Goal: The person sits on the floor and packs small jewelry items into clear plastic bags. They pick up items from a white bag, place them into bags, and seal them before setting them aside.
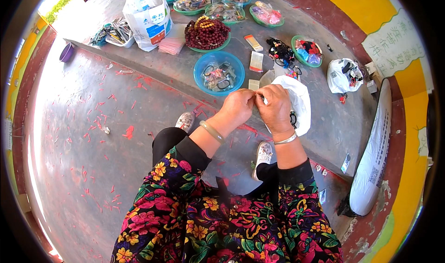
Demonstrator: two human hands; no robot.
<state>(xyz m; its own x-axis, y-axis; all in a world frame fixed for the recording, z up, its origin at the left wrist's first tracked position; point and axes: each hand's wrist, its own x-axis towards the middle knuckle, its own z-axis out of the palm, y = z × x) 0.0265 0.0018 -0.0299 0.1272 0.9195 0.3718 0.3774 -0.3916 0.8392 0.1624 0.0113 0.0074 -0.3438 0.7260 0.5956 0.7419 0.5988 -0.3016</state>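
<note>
My left hand (238, 107) and my right hand (276, 109) meet in the middle, fingertips pinched together. Whatever lies between them is too small and hidden to make out. A white plastic bag (302, 109) lies open just past my right hand, with dark loops inside that look like hair ties (293, 119). Beyond my left hand stands a blue plastic bowl (198, 77) holding small clear packets with dark bands and coloured bits.
A raised concrete ledge (160, 73) crosses ahead. On it stand a basket of dark red beads (206, 33), a tall white bag (147, 20), several trays of packets, small boxes (256, 61) and black hair ties (280, 51). A long white roll (371, 156) leans at the right. Red scraps litter the floor.
</note>
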